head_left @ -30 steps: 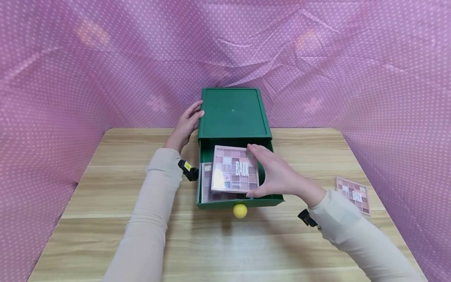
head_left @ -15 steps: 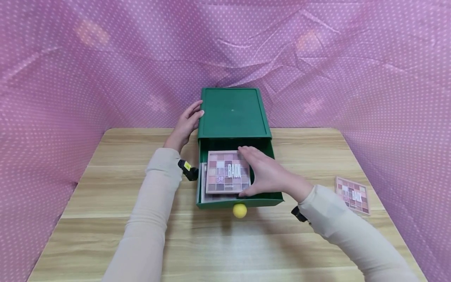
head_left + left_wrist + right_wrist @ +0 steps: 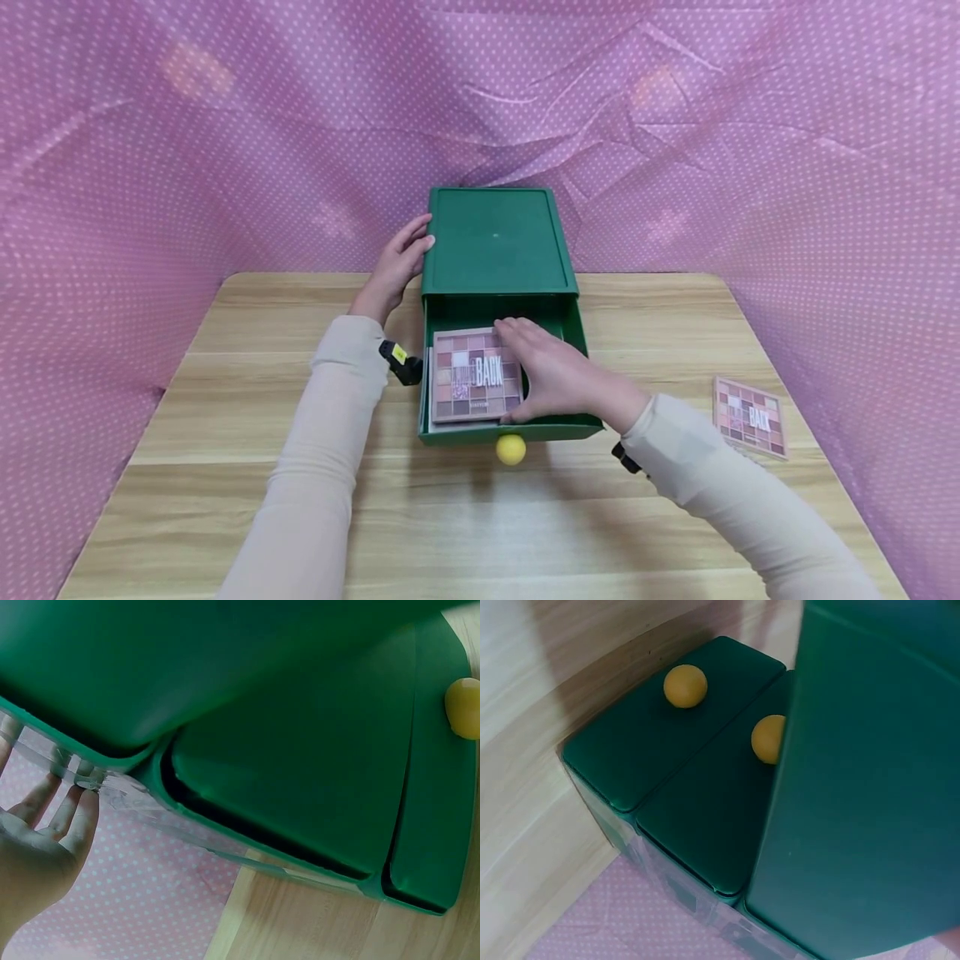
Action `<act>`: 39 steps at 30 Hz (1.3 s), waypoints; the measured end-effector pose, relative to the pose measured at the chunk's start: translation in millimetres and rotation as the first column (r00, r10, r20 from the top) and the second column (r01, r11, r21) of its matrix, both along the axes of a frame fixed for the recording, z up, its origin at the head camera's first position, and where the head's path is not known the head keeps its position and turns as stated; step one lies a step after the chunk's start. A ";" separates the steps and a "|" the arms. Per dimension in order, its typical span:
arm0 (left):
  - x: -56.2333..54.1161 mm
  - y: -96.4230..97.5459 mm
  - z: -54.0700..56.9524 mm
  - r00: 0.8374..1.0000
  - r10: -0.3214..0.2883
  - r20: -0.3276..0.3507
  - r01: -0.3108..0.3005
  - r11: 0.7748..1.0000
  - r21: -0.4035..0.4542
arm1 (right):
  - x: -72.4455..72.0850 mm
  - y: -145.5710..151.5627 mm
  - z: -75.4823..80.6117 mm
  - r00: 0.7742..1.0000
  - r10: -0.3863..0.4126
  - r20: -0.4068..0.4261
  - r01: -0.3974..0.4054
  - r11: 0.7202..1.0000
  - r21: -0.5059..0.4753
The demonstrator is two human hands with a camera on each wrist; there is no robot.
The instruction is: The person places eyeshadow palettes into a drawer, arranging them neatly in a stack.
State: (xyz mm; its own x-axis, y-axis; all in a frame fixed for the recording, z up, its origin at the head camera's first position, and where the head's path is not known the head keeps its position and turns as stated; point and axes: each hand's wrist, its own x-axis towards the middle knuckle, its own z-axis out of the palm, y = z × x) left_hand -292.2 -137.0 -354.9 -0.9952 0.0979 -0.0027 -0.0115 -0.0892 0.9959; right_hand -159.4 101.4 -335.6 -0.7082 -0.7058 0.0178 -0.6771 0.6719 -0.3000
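Observation:
In the head view a green drawer cabinet (image 3: 495, 250) stands at the back of the table, its top drawer (image 3: 558, 432) pulled out. My right hand (image 3: 558, 375) grips an eyeshadow palette (image 3: 465, 383) by its right side, thumb at the front edge and fingers at the back edge. The palette lies low in the drawer's left part, over another palette whose pale front border (image 3: 453, 427) peeks out beneath. My left hand (image 3: 395, 268) rests its extended fingers against the cabinet's left side. Those fingertips (image 3: 88, 801) touch the clear side wall in the left wrist view.
A further eyeshadow palette (image 3: 750, 417) lies on the wooden table (image 3: 225, 433) at the right. The open drawer has a yellow ball knob (image 3: 511, 449). Below it, the right wrist view shows shut lower drawers (image 3: 675, 735). Pink dotted cloth (image 3: 480, 92) surrounds the table.
My right hand has moved left and down with the palette, which now covers most of the palette beneath. My left hand and the cabinet have stayed in place.

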 end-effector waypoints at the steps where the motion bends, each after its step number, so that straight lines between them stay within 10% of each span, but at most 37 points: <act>1: 0.3 0.1 0.0 1.000 0.001 0.000 -0.001 1.000 0.001 | 0.3 -0.2 -0.6 1.000 0.006 -0.010 -0.006 1.000 0.005; 18: 1.8 -0.5 0.3 1.000 -0.011 -0.009 0.011 1.000 -0.009 | 4.9 -2.4 -4.3 0.993 0.067 -0.102 -0.060 0.995 0.074; 39: 0.7 -0.8 -0.7 1.000 -0.006 -0.022 0.006 1.000 0.005 | 11.8 11.6 20.0 0.990 -0.075 0.117 0.104 0.959 -0.264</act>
State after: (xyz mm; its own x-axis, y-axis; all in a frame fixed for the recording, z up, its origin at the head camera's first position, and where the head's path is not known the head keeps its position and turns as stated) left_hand -291.5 -137.8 -355.6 -0.9944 0.1037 0.0197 0.0099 -0.0940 0.9955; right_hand -147.5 113.0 -315.6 -0.7766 -0.6184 0.1206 -0.5727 0.6132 -0.5440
